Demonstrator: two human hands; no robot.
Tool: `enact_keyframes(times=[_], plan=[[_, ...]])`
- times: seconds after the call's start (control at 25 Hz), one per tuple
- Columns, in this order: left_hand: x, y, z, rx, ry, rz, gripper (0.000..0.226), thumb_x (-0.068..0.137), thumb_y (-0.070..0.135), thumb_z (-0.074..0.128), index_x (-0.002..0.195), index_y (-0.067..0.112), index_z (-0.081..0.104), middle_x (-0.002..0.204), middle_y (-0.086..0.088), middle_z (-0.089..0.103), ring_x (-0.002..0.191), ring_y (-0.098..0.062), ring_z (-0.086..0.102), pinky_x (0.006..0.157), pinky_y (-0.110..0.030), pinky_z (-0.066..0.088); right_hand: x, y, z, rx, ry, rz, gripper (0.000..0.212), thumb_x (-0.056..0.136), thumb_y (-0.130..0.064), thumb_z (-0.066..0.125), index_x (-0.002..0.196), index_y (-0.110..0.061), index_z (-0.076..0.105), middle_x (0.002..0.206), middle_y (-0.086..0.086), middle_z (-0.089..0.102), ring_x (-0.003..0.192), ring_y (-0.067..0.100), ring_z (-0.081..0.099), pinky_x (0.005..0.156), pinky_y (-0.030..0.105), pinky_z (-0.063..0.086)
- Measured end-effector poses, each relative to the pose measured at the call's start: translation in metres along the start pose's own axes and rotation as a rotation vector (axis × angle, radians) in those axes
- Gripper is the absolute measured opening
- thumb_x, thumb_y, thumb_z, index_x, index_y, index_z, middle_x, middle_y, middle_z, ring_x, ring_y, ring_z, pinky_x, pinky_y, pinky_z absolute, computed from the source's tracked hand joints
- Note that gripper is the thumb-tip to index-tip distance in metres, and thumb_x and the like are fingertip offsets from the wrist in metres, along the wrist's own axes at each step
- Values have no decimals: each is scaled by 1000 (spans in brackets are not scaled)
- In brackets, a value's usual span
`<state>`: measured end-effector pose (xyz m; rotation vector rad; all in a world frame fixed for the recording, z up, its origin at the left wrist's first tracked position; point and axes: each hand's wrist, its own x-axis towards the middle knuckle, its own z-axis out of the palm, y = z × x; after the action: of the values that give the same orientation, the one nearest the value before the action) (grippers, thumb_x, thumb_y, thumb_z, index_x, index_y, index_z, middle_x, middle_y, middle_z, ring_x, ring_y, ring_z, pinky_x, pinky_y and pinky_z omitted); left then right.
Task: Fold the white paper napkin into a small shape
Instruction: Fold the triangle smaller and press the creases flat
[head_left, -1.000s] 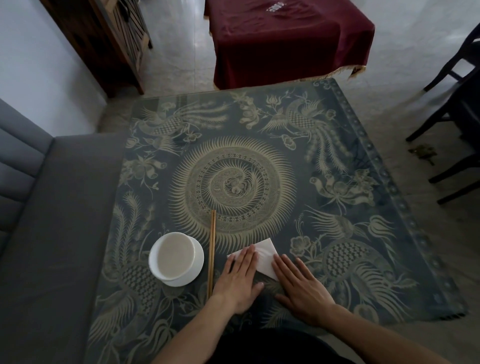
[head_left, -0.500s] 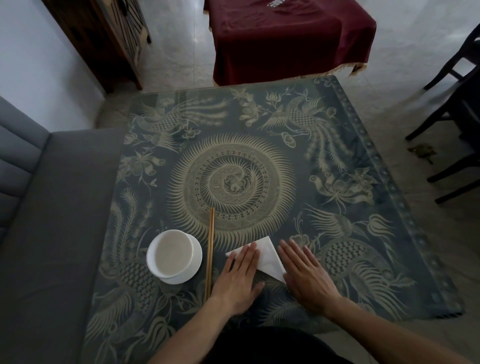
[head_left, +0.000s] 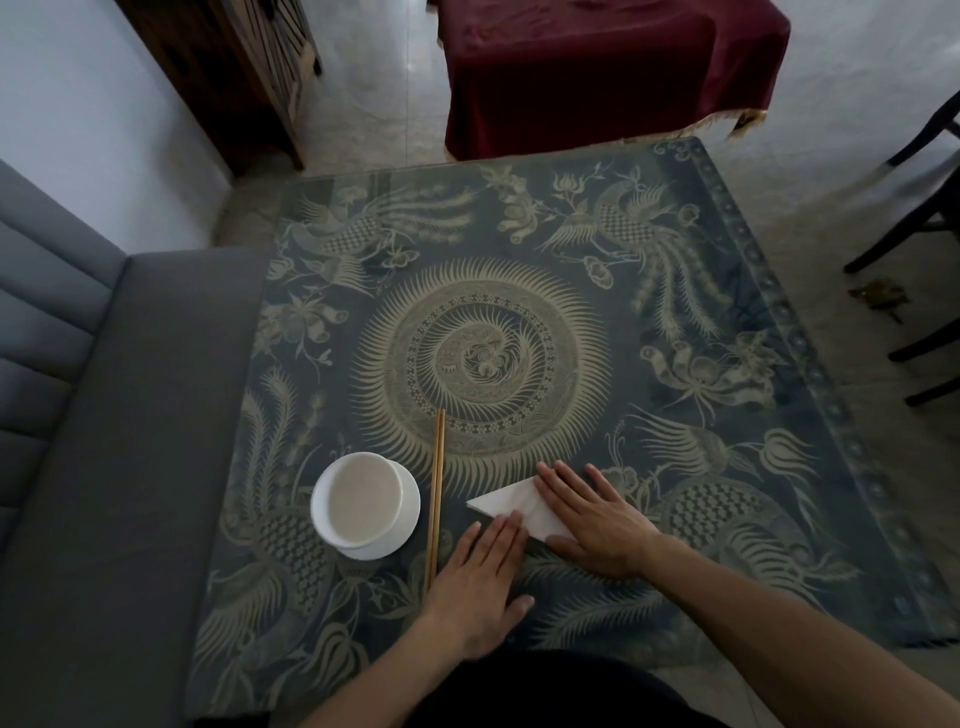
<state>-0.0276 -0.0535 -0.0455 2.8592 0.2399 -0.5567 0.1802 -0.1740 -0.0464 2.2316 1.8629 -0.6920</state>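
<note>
Dim light falls across a square table (head_left: 545, 332) covered with a dark cloth patterned in pale birds and a round centre design, with a grey sofa (head_left: 104, 441) along its left edge and a second table under a red cloth (head_left: 597, 67) beyond its far edge. Near the table's near-left corner stands a white bowl (head_left: 364, 503) on a saucer, and a pair of chopsticks (head_left: 435, 493) lies just to its right, pointing toward the far edge. Close to the near edge, right of the chopsticks, the white napkin (head_left: 511, 504) lies flat, already folded to a triangle with one tip pointing left. The right hand (head_left: 597, 522) lies palm-down over its right part, fingers straight and slightly spread. The left hand (head_left: 480, 577) rests flat, fingers together, tips touching the napkin's near edge. This looks like creasing a fold; the next move probably calls for lifting a corner and folding it over again.
</note>
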Motion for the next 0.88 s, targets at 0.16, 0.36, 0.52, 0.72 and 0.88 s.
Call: enact_keyframes(times=[0.16,0.36,0.52,0.72,0.88], plan=[[14,14,-11,7,73,-3,75,98,51,21,154,8,-2,162,-8,-9,147,-20,-16,117,-44,-11,-2,1,-4,21,-42,-17,78,96,-51,23,148,-20,-26,158,-2,-29,140,15,-34,117,44,-18],[19,28,-4,-50,4,57,78,97,55,22,153,12,-12,158,-3,-26,143,-16,-29,117,-40,-16,-2,12,-19,16,-109,-67,92,84,-18,41,152,-19,-20,156,-5,-30,143,14,-29,117,40,-16],[6,19,1,-22,-3,121,78,95,56,19,153,13,-11,161,-4,-19,147,-18,-19,118,-45,-11,-1,11,-20,8,-101,-65,94,83,-12,41,152,-20,-22,156,-5,-30,143,14,-28,116,40,-15],[24,10,-27,-213,385,74,39,97,35,44,131,17,53,124,-4,59,111,-24,55,98,-42,44,-1,5,-21,104,-1,-1,78,92,-20,41,157,-23,-4,163,-8,-10,148,11,-10,120,37,-1],[45,-10,-51,-348,314,-331,51,91,30,63,137,16,45,131,-7,50,115,-26,51,93,-37,45,10,-10,-26,155,243,154,57,99,-38,49,151,-27,31,151,-5,40,135,19,36,103,36,36]])
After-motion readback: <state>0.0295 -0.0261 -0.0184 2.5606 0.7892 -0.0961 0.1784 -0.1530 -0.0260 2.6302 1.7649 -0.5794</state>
